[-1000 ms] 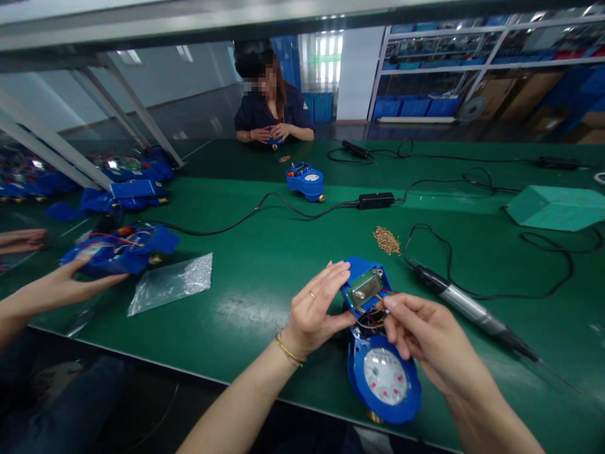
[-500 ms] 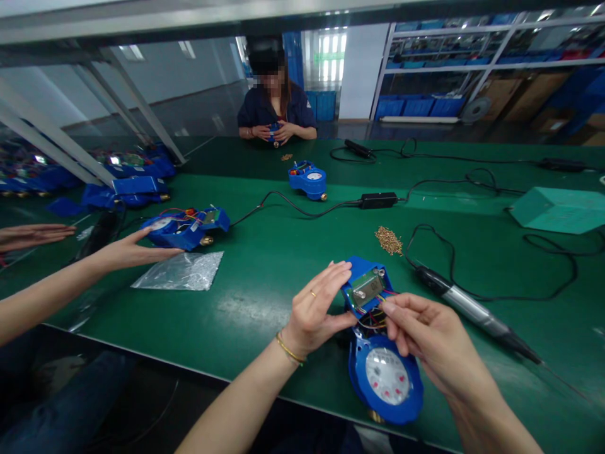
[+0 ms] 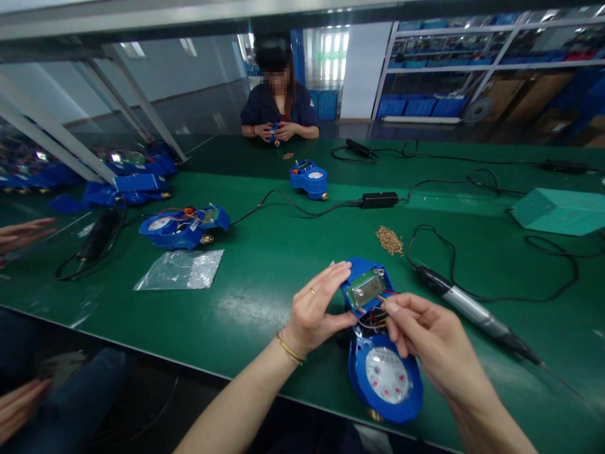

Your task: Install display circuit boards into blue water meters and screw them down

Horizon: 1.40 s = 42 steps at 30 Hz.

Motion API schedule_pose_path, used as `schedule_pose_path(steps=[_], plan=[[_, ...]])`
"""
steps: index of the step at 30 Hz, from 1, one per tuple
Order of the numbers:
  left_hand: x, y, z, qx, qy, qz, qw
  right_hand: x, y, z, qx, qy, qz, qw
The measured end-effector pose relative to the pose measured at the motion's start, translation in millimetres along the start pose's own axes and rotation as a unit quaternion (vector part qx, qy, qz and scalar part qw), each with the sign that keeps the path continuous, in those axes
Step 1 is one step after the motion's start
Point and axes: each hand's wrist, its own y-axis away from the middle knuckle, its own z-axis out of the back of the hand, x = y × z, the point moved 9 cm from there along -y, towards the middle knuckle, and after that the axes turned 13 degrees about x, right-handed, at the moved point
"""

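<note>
Gripping meter point(image 3: 385, 372) still; co-worker's hand point(image 3: 23, 232) withdrawn.

You sit at a long green tabletop point(image 3: 283, 252) under a grey metal frame point(image 3: 189, 22). Beyond you, shelving point(image 3: 472, 65) holds blue bins point(image 3: 411, 106), and daylight enters through a bright window point(image 3: 331, 53).

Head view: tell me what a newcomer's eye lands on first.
The blue water meter lies dial up at the near edge of the table, its lid opened to show a display and coloured wires. The left hand grips the lid; the right hand touches the wires. An electric screwdriver lies to its right.
</note>
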Motion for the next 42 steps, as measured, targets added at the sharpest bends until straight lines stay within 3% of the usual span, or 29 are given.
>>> schedule_pose_path(steps=[9,20,25,35,39,42], plan=[[4,0,0.6,-0.012,-0.006,0.049,0.999,2,2,1,-0.010,0.043,0.014,0.999],[2,1,0.5,-0.012,0.002,0.013,1.000,-9,2,4,-0.029,-0.014,0.016,0.999],[0,0,1.0,-0.017,-0.003,0.018,1.000,-7,4,4,-0.029,0.021,0.017,0.999],[12,9,-3.8,-0.014,0.010,0.098,0.995,-1,7,5,-0.071,0.095,0.032,0.992],[12,9,-3.4,-0.013,0.015,0.103,0.994,0,13,9,-0.123,0.119,0.056,0.984],[8,6,-0.8,-0.017,0.005,0.089,0.996,-7,14,11,-0.126,0.095,0.039,0.987]])
